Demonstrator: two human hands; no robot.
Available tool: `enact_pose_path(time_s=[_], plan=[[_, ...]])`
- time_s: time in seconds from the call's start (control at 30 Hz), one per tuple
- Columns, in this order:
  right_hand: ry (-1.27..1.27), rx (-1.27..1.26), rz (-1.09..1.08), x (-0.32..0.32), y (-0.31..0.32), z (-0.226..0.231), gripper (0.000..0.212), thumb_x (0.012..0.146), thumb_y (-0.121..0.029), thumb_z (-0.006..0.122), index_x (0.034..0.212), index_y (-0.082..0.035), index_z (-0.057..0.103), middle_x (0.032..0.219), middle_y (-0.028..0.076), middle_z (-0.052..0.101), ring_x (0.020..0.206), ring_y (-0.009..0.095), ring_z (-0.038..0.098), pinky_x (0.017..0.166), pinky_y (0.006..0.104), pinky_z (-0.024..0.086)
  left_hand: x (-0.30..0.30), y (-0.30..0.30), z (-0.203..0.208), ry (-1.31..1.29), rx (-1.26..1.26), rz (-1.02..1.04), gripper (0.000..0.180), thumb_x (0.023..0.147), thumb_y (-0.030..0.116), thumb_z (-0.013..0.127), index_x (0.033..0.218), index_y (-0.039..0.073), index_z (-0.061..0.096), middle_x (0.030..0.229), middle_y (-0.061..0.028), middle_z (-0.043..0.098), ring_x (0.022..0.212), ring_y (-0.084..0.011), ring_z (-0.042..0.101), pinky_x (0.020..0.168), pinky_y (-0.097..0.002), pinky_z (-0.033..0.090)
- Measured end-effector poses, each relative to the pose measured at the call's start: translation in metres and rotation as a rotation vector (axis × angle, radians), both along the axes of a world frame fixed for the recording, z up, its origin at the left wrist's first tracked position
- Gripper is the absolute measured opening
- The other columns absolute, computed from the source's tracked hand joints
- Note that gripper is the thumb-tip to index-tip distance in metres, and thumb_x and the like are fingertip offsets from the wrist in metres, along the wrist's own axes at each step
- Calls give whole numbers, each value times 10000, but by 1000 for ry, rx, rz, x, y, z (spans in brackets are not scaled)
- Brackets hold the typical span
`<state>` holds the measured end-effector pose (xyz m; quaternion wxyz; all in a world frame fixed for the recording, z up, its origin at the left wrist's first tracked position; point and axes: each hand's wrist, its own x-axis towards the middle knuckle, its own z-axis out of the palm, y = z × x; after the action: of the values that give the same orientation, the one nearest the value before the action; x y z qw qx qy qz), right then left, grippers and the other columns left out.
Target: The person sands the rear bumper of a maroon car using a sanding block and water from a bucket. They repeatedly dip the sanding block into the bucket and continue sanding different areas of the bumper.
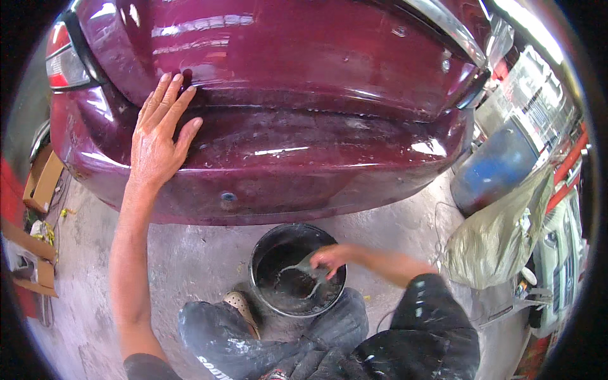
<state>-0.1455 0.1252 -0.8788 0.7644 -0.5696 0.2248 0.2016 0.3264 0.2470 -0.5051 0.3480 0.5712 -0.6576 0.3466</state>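
My left hand (159,133) lies flat on the wet, dark red rear of a car (272,142), fingers stretched out across the left part of the trunk lid's lower edge. Down at the black bucket (256,278), my right hand (330,258) is closed on a limp grey piece (303,267), a rag or wet sheet; its exact kind is unclear. That piece hangs inside the bucket's mouth, with what look like streaks of water around it. Dark liquid seems to be in the bucket, which stands on the floor between my knees, below the bumper.
A blue drum (497,166) and a pale plastic sack (500,234) stand to the right, with car parts behind. Cardboard boxes (43,177) sit along the left side. The car's tail light (66,60) is at upper left. My clog (239,308) rests on the concrete floor (196,253).
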Motion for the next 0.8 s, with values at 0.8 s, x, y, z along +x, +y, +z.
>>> enact_pose_path(time_s=[0.8], plan=[[-765,-1048,-1419,5,-71,499,369,1040,-232,614,1239,77,581,1185,187,654,1053,318,675,936,524,610,-38,-117,84,-420,-194,-86,695,1015,471,523,1618,189,325,1688,-22,292,1571,-238,224,1288,-450,190]])
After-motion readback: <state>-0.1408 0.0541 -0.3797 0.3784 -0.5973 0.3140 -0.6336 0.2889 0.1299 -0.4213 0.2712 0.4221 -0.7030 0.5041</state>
